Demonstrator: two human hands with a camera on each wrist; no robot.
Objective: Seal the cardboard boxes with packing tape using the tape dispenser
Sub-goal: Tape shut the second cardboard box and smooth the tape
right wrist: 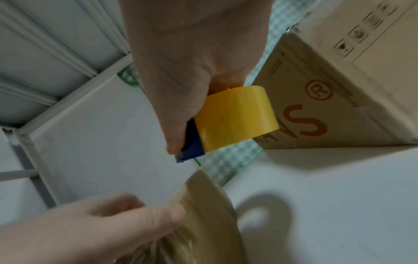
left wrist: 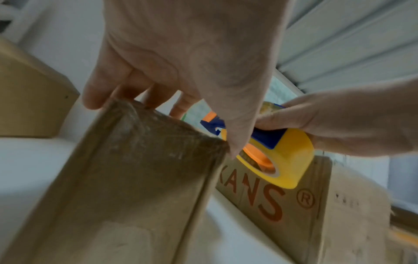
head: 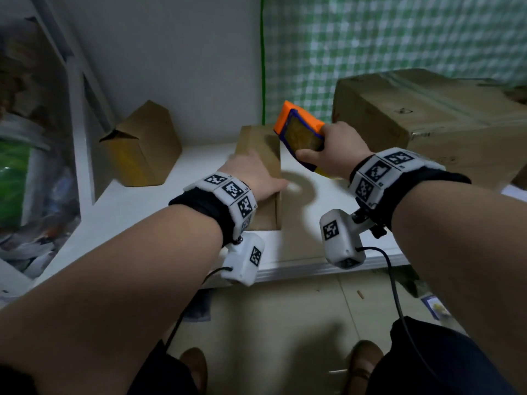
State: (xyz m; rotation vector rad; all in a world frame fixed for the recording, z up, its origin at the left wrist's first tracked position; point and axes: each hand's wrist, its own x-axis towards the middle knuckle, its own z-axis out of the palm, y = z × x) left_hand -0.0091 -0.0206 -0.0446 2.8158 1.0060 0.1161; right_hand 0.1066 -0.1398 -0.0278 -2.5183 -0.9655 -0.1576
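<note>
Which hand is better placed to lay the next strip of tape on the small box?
The right hand. It already grips the tape dispenser, raised just above the small box. The left hand rests on top of that box, steadying it.

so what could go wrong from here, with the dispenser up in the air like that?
1. The right hand holds the tape dispenser lifted clear of the small cardboard box; if tape is still attached, it may peel.
2. The left hand only steadies the narrow box from above; it could tip or slide on the white table.
3. Tape on its top already looks wrinkled; another pass might crease further.
</note>
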